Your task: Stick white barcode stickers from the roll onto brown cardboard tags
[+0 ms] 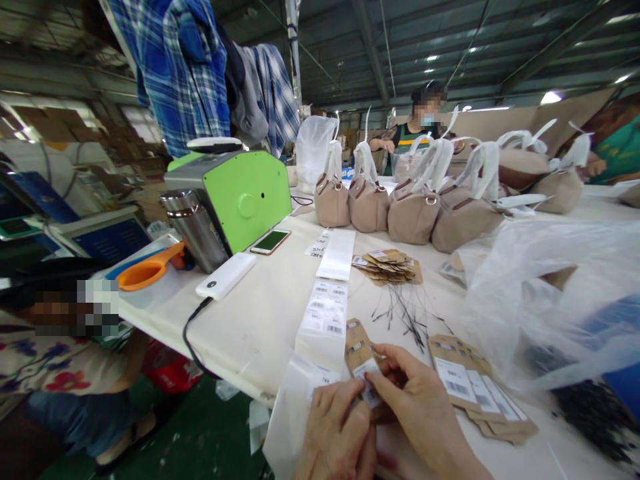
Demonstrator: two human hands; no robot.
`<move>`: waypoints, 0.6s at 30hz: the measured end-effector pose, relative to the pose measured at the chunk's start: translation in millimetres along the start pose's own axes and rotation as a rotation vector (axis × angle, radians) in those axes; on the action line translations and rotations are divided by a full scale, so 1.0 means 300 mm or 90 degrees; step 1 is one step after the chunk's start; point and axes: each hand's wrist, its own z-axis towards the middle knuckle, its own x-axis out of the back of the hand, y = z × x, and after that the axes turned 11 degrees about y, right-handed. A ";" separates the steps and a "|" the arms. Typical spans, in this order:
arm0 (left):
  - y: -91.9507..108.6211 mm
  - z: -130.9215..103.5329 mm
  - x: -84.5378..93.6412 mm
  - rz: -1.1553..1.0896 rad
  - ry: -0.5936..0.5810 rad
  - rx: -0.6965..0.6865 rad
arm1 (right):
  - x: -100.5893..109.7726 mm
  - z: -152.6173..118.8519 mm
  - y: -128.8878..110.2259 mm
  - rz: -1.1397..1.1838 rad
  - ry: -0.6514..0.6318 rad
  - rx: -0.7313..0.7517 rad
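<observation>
A brown cardboard tag with a white label lies on the table between my hands. My left hand has bent fingers at the tag's lower left edge. My right hand pinches the tag from the right, thumb on its label. Under and beside the tag runs a strip of white barcode stickers. Right of my right hand, labelled brown tags are fanned out. Farther back sits a pile of brown tags with black strings trailing from it.
Beige bags with wrapped handles line the back. On the left are a green machine, a steel flask, a white power bank, a phone and an orange scoop. Clear plastic covers the right. Several people are nearby.
</observation>
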 end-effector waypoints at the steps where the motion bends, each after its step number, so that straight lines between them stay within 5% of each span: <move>1: 0.001 -0.001 0.000 0.004 0.004 0.014 | 0.002 -0.001 -0.001 0.016 -0.007 -0.016; 4: -0.006 0.001 0.007 0.015 0.002 -0.004 | 0.018 -0.009 -0.003 0.077 0.023 -0.047; 9: -0.017 0.015 0.011 0.034 0.017 -0.082 | 0.129 -0.013 -0.007 0.113 0.223 -0.045; 15: 0.010 0.025 -0.005 0.029 0.057 -0.022 | 0.297 0.018 0.052 -0.132 0.336 -0.101; 18: 0.002 0.037 0.021 0.011 0.030 -0.053 | 0.324 0.030 0.154 -0.271 0.375 0.051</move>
